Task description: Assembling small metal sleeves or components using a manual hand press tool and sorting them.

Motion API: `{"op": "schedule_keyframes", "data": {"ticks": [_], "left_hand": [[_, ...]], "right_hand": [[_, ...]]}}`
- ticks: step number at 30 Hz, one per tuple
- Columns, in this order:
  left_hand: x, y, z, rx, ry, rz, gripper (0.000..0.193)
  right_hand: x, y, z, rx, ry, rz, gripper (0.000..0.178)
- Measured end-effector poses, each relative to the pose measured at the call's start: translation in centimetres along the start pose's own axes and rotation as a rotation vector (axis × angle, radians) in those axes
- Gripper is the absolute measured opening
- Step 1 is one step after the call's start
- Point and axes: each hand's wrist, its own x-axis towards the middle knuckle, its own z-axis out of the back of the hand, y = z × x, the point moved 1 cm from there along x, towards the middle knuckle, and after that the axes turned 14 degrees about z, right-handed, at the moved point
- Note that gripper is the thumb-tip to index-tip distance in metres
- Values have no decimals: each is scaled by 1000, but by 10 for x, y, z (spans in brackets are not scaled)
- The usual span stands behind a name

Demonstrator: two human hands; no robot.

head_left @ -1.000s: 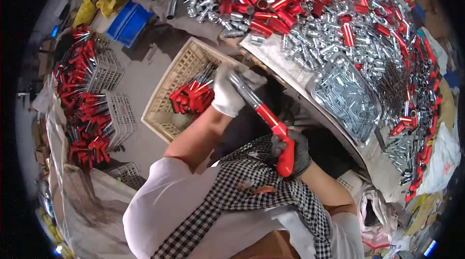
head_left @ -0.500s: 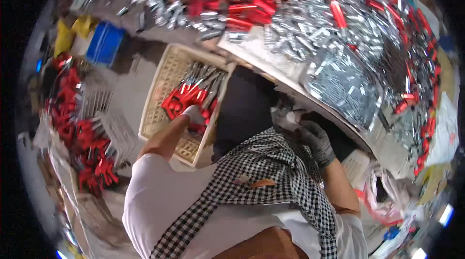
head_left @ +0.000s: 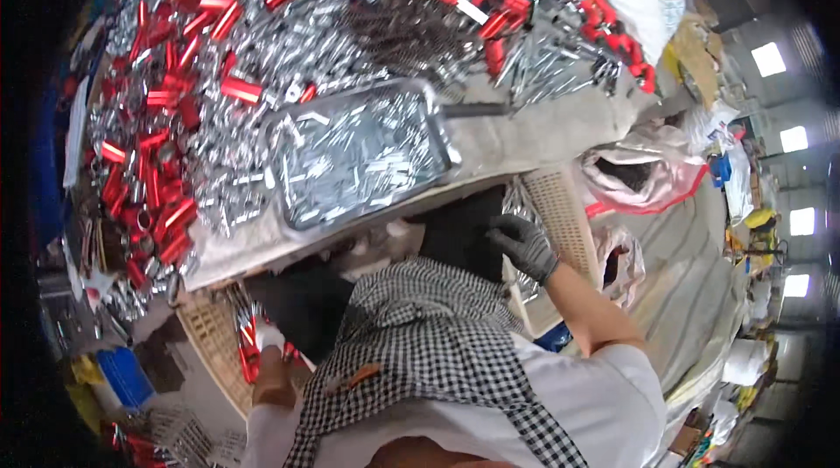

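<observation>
My left hand (head_left: pixel 269 337), in a white glove, is low at the left over a cream plastic basket (head_left: pixel 210 341). Red-handled metal tools (head_left: pixel 248 347) lie there against it; blur and the hand's angle hide its fingers. On the right, my right hand (head_left: pixel 523 247) wears a dark grey glove. Its fingers reach out apart from one another, with nothing seen in them. Beneath and beside it stands a second cream basket (head_left: pixel 564 223) with shiny silver metal pieces (head_left: pixel 520 202) inside.
A table ahead carries heaps of small silver metal parts (head_left: pixel 341 39) and red metal tubes (head_left: pixel 241 89). Near its front edge sits a tray (head_left: pixel 442 131) of small silver pins. Pink-white sacks (head_left: pixel 647 169) stand at the right; a blue bin (head_left: pixel 125 376) is at the left.
The view has swung to the right, so the table and tray sit further left. My right hand has gone from beside my lap to the right-hand basket; my left stays by the red-handled tools.
</observation>
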Motion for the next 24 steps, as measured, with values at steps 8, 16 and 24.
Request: {"op": "schedule_keyframes", "data": {"ticks": [8,16,24], "left_hand": [[-195,-206,219,-659,-477,-346,29],[-345,-300,293,-702,-573,-1126,17],[-388,-351,297,-652,-248,-1441,15]], "right_hand": [[88,87,72,-282,-254,251,28],[222,52,129,-872,-284,-8,89],[195,1,153,-311,-413,149,55]]}}
